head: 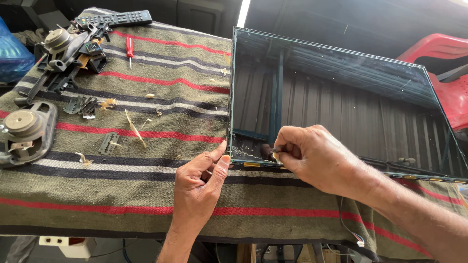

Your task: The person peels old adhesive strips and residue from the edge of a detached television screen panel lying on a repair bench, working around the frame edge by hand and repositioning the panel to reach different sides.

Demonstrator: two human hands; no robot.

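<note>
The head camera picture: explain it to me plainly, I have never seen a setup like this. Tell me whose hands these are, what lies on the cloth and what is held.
There is no machine here. The one picture comes from a camera worn on a person's head, looking down at their own two bare hands. The work surface is covered with a striped blanket. On it lies a large, thin glass display panel, dark and mirror-like. The left hand touches the panel's near left corner with its thumb. The right hand pinches a small thin tool against the panel's bottom edge; what kind of tool is too small to tell. Further left lie two round speakers, a red-handled screwdriver, a remote control and flat razor blades. A red plastic chair stands at right.
</note>
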